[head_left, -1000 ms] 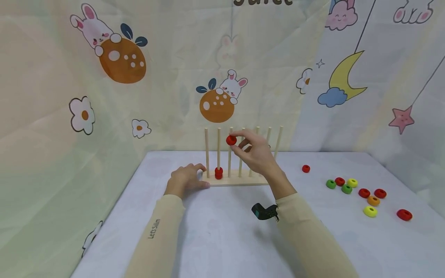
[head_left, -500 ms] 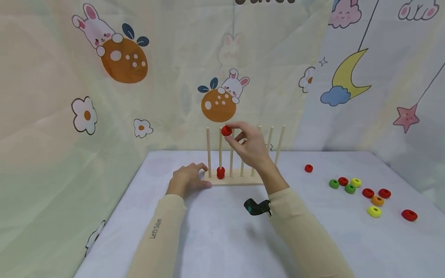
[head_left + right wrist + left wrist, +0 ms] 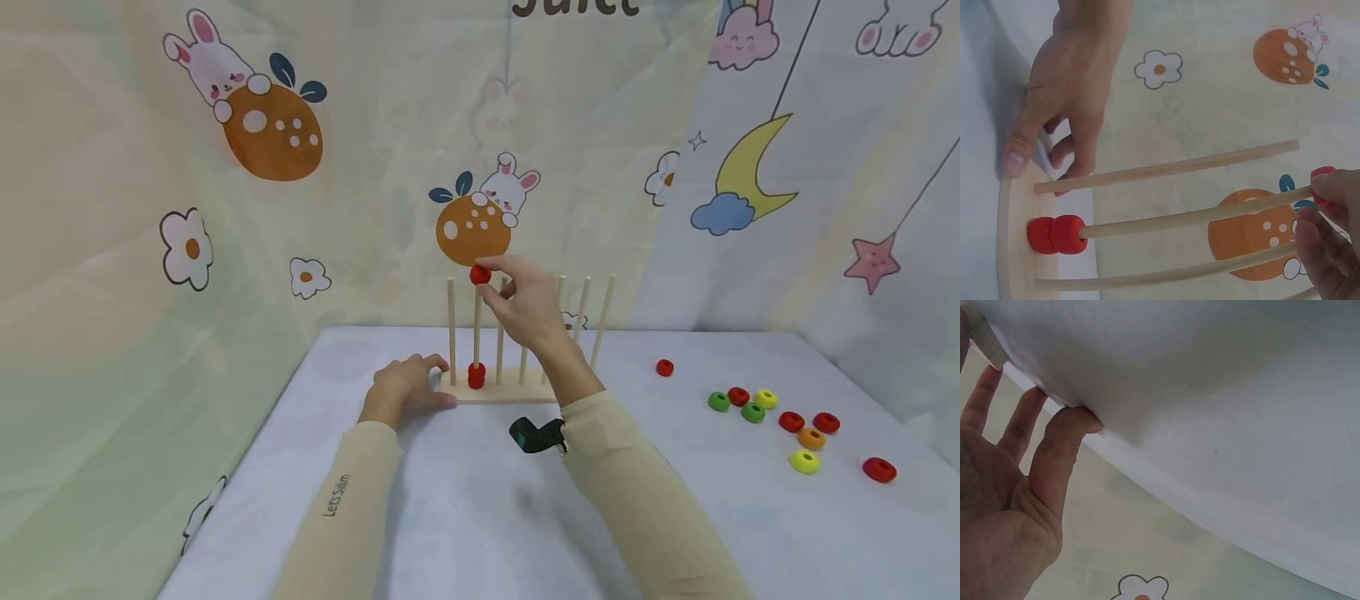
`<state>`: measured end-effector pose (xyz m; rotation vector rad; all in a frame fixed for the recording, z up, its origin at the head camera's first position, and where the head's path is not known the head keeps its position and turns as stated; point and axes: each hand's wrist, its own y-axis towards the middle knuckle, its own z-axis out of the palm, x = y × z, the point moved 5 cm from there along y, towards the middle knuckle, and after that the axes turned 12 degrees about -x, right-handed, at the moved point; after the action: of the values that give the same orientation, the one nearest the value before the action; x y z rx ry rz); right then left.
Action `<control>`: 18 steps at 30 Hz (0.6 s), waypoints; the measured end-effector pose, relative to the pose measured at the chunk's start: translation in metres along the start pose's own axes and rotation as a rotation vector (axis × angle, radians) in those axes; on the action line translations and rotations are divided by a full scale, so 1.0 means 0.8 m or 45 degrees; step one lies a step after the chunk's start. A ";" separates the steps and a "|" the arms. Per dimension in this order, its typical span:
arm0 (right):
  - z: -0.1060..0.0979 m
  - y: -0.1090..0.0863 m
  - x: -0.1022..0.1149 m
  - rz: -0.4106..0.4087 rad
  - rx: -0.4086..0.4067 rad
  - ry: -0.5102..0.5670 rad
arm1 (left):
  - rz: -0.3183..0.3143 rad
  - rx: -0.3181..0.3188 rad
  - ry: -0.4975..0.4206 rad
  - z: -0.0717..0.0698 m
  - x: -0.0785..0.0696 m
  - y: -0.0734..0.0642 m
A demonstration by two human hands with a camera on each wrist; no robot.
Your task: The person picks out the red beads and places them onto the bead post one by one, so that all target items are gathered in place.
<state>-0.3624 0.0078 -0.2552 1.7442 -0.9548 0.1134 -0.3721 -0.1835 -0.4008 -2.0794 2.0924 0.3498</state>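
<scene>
A wooden peg stand point(image 3: 495, 392) with several upright pegs stands on the table. Two red beads point(image 3: 476, 376) are stacked at the foot of its second peg from the left. My left hand point(image 3: 405, 387) holds the stand's left end, thumb at the front edge and fingers behind, as the right wrist view shows. Between thumb and index finger, my right hand point(image 3: 525, 304) pinches another red bead point(image 3: 480, 275) right at the top of that second peg. In the right wrist view the peg's tip meets this bead point(image 3: 1321, 178), partly covered by the thumb.
Several loose beads lie on the table's right side: red point(image 3: 879, 470), green point(image 3: 718, 402), yellow point(image 3: 805, 462) and orange point(image 3: 812, 438). A lone red bead point(image 3: 664, 367) lies nearer the stand. A printed cloth point(image 3: 375, 167) hangs behind the table.
My right hand has moved left and up with the red bead, from beside the third peg to the top of the second. My left hand stays at the stand's end.
</scene>
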 end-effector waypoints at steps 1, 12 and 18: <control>0.001 0.001 -0.001 0.011 0.016 -0.017 | -0.004 0.004 0.000 0.000 -0.001 0.000; 0.007 -0.002 -0.008 0.067 0.113 -0.052 | -0.031 0.018 0.012 0.003 0.001 0.003; 0.001 -0.017 -0.009 -0.022 0.081 0.041 | 0.021 0.012 0.047 0.002 -0.001 0.004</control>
<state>-0.3586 0.0123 -0.2694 1.8030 -0.9218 0.1615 -0.3754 -0.1825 -0.4022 -2.0802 2.1286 0.3047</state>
